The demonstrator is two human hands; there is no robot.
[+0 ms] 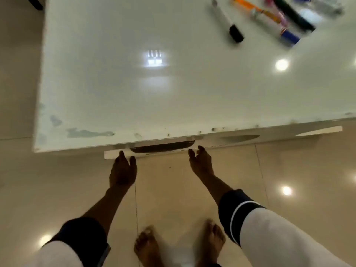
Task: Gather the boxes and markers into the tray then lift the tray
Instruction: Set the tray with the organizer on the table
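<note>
glossy white table (173, 93) fills twelve o'clock, its near edge chipped; beige tiled floor (173, 189) below, ceiling lights mirrored at three and seven o'clock.

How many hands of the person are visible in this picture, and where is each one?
2. The left hand reaches toward the white table at its near edge, left of the dark slot. The right hand reaches toward the same edge, at the slot's right end. Both look empty.
</note>
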